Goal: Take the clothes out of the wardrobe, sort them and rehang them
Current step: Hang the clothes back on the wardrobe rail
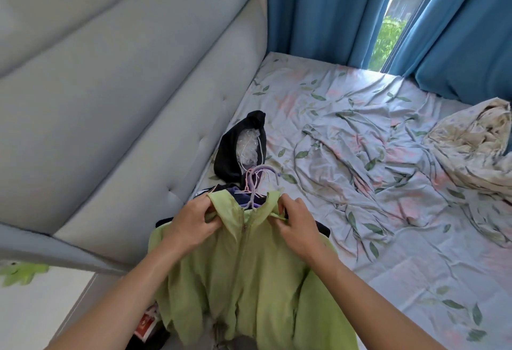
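Observation:
A light green zip jacket point(249, 280) lies on top of a pile of dark clothes at the near left of the bed. My left hand point(191, 225) pinches the left side of its collar. On the collar's right side, my right hand point(297, 225) grips the fabric. A bunch of purple and pink hanger hooks point(260, 180) sticks out just beyond the collar. Further back lies a black garment point(235, 153) with a clear plastic piece inside it. The wardrobe is not in view.
The bed point(388, 183) has a rumpled leaf-print sheet and a bunched cream blanket point(471, 150) at the right. A padded grey headboard point(110, 100) rises on the left. Blue curtains point(327, 8) hang behind. A red-and-white item point(145, 324) peeks out at bottom left.

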